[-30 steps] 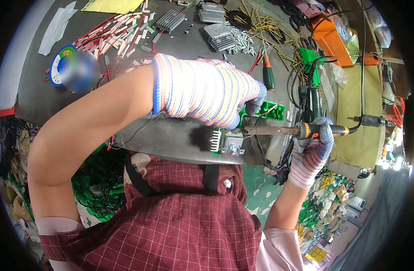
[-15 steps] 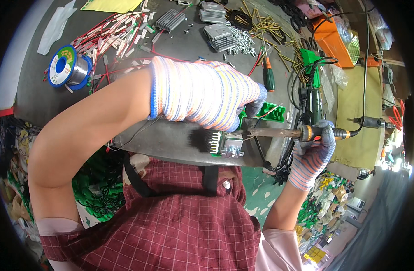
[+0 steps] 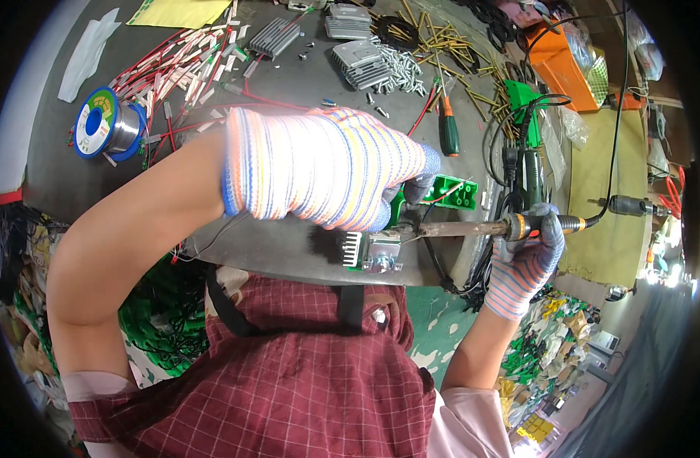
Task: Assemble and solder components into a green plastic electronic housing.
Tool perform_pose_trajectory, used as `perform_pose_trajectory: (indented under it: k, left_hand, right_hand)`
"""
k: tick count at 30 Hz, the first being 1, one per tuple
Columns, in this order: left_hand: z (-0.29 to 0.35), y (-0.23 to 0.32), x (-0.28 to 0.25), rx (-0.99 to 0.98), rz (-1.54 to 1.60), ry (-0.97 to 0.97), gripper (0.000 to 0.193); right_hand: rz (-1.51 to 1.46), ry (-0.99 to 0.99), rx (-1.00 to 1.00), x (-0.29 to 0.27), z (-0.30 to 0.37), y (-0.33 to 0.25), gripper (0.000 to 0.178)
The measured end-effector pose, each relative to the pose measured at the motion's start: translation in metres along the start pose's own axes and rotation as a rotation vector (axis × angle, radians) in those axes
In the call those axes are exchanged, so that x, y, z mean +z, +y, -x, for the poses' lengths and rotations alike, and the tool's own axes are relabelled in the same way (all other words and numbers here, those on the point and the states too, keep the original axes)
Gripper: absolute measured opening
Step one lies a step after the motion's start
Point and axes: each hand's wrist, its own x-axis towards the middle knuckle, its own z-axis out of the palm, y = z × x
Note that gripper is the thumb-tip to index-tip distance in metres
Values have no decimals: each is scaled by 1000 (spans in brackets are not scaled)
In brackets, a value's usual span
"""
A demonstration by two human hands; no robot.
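Note:
My left hand (image 3: 335, 169), in a striped knit glove with grey-blue fingertips, reaches across the bench. Its fingers are closed over the far edge of a small circuit board (image 3: 382, 256) with a white-toothed part and a metal component. What they pinch is hidden. In my right hand (image 3: 529, 248), also gloved, is a soldering iron (image 3: 472, 228) gripped by its black and orange handle. The iron lies nearly level, its tip pointing left to the board's edge near the left fingertips. Just beyond, a green plastic casing (image 3: 463, 194) has a thin wire across it.
A solder spool (image 3: 109, 124) stands at left beside a heap of red-and-white wires (image 3: 186, 65). Finned metal housings (image 3: 361, 65), screws (image 3: 402, 72) and brass rods (image 3: 449, 38) lie at the back. A screwdriver (image 3: 449, 130), black cables and an orange bin (image 3: 567, 69) are at right.
My left hand and the circuit board have shifted slightly left and nearer to me. The soldering iron stays almost in place, still held in my right hand. The whole view has shifted a little.

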Motion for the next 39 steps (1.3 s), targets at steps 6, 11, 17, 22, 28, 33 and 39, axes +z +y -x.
perform_pose_trajectory:
  k: [6, 11, 17, 22, 28, 33, 39]
  left_hand:
    - [-8, 2, 1, -42, -59, -55, 27]
    - [3, 6, 0, -76, -146, -36, 24]
    - [-8, -2, 5, -16, -155, -41, 23]
    - [4, 2, 3, -4, -142, 35, 21]
    - [1, -4, 8, 53, -135, 90, 20]
    - [2, -3, 7, 41, -118, 74, 23]
    - [2, -7, 10, 89, -50, 126, 26]
  right_hand:
    - [124, 351, -140, 11, -1, 9, 25]
    - [-29, -28, -82, 7, 1, 2, 21]
    - [19, 39, -50, 8, 4, -2, 20]
    - [-47, 53, -48, 6, -1, 2, 20]
    - [-99, 108, -33, 3, 0, 4, 20]
    - [-134, 123, -18, 0, 0, 5, 20]
    - [-87, 121, -42, -1, 0, 6, 22]
